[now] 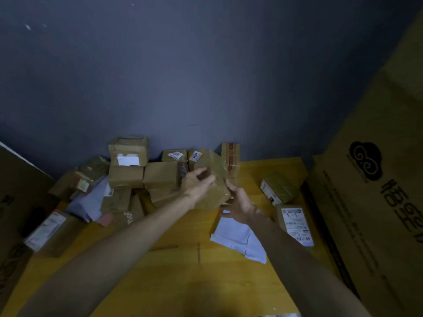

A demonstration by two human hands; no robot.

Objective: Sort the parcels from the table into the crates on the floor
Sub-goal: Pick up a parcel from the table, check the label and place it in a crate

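Both forearms stretched out over the yellow table point(183, 282). Left hand point(198, 185) curled round the near side of a taped brown parcel point(215, 179), thumb on top; right hand point(240, 202) cupping its lower right corner, fingers bent beneath. Parcel lifted, tilted, blurred, just above the tabletop. Beneath the right wrist, a white mailer point(238, 239) lying flat. Behind, more cardboard parcels point(128, 165) heaped against the grey wall point(206, 76). Far right, a labelled box point(295, 223) beside a tall printed carton point(377, 191).
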